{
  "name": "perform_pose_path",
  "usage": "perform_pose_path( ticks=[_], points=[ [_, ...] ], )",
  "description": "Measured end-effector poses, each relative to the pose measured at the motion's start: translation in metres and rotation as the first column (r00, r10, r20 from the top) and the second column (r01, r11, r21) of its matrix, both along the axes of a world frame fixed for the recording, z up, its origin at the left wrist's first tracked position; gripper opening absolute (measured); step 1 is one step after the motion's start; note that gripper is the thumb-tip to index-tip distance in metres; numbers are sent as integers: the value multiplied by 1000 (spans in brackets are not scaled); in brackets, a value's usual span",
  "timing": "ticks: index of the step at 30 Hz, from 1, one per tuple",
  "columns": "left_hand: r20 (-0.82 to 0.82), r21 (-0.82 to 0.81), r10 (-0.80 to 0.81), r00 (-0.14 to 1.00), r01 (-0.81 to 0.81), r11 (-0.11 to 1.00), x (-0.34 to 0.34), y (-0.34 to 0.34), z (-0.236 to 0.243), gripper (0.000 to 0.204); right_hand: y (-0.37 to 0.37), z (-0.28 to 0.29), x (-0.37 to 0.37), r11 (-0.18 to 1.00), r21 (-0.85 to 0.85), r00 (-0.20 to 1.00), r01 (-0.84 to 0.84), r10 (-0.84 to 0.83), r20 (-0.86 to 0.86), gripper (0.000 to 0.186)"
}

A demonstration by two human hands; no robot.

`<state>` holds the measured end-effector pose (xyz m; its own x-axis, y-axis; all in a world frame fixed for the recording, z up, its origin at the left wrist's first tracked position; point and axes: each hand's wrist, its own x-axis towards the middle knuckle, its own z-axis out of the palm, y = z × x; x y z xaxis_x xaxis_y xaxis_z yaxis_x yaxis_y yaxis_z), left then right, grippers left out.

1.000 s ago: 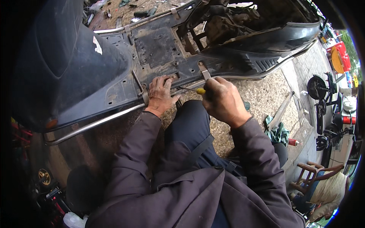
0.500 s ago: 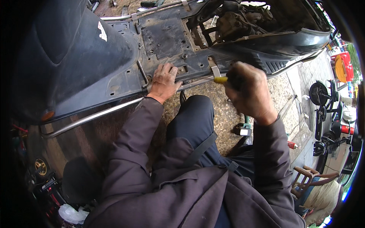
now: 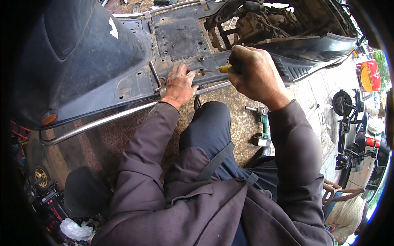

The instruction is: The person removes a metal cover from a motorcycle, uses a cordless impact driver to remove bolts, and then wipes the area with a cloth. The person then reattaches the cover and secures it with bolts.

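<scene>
My right hand (image 3: 259,77) is closed round the yellow handle of a screwdriver (image 3: 224,69), its thin shaft pointing left. The tip comes close to the fingertips of my left hand (image 3: 179,87), over a slot in the dark scooter floorboard (image 3: 178,39); exact contact is hard to see. Fingers stretched and thumb apart, the left hand lies on the near edge of that floorboard. A metal bracket (image 3: 155,76) stands beside its fingers. Along the scooter's near side runs a silver rail (image 3: 111,118).
An opening behind the floorboard exposes the dirty engine (image 3: 250,26). On the ground by my right forearm lies a green cordless power tool (image 3: 264,123). A wooden chair (image 3: 328,190) stands at lower right, and a white plastic bag (image 3: 76,229) sits at lower left.
My right hand has moved up and left, bringing the screwdriver close to my left hand, with its shaft now visible. The power tool shows more fully. The left hand stays on the floorboard.
</scene>
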<state>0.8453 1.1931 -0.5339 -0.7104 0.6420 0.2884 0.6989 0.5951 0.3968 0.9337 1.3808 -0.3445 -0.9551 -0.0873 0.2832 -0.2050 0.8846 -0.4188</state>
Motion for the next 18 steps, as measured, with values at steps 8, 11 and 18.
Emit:
perform_pose_path(
  ticks=[8, 11, 18],
  points=[
    [0, -60, 1, 1000, -1, 998, 0, 1, 2, 45, 4, -2, -5, 998, 28, 998, -52, 53, -37, 17],
    [1, -56, 9, 1000, -9, 998, 0, 1, 2, 45, 4, -1, -5, 997, 42, 996, -71, 73, -49, 18],
    [9, -27, 13, 1000, -12, 1000, 1, 2, 1, 43, 3, 11, -31, 960, 46, 961, -277, 277, 3, 27]
  ],
)
